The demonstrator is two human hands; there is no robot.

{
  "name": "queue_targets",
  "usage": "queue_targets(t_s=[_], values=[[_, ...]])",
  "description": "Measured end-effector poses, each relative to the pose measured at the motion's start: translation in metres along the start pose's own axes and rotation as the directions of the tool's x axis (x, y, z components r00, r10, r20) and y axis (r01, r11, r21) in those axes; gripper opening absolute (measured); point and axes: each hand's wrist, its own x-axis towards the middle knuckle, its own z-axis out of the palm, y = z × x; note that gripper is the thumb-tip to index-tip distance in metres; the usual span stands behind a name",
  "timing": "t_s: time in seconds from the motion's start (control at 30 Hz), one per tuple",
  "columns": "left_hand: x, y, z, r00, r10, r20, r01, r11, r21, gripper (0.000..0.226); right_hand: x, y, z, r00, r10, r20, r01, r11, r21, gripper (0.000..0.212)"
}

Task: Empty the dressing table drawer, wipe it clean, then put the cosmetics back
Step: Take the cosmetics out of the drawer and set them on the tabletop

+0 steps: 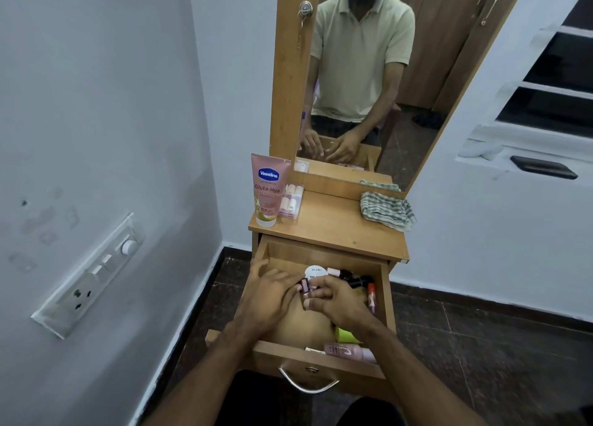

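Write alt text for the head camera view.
Both hands, left hand and right hand, handle a small nail polish bottle over the open drawer of cosmetics; a lotion tube and striped cloth sit on top.

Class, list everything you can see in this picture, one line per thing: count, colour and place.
Lotion tube: one, pink, tabletop left.
Small bottle pack: one, clear, beside the tube.
Cloth: one, green-checked, tabletop right.
Mirror: one, wood-framed, behind the tabletop.
Drawer: one, wooden, pulled open.
Cosmetics: several, mixed colours, in the drawer.
Switch panel: one, white, left wall.
Left hand: one, in the drawer.
Right hand: one, in the drawer, fingers on a small bottle.
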Motion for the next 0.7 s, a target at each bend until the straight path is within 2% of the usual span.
queue_targets(t_s=[0.1, 0.2, 0.37, 0.5, 0.7], values=[[0.001, 0.002, 0.0, 0.997, -0.01, -0.073, 0.008, 0.999, -0.036, 0.038, 0.001, -0.01, 0.001, 0.999, -0.035, -0.033, 0.031, 0.995, -0.097, 0.043], [0.001, 0.002, 0.001, 0.991, -0.105, -0.085, 0.104, 0.994, -0.016, 0.054, 0.005, -0.027, -0.005, 0.98, -0.131, -0.153, 0.111, 0.985, -0.132, 0.031], [-0.001, -0.001, 0.007, 0.965, -0.257, 0.055, 0.254, 0.966, 0.044, 0.076, 0.026, -0.065, -0.022, 0.894, -0.305, -0.329, 0.286, 0.952, -0.104, 0.031], [-0.002, -0.004, 0.013, 0.941, -0.305, 0.145, 0.295, 0.951, 0.092, 0.083, 0.057, -0.076, -0.03, 0.874, -0.329, -0.358, 0.27, 0.94, -0.207, 0.027], [-0.002, -0.003, 0.014, 0.96, -0.223, 0.169, 0.207, 0.972, 0.107, 0.086, 0.097, -0.078, -0.029, 0.88, -0.328, -0.345, 0.21, 0.917, -0.339, 0.031]])
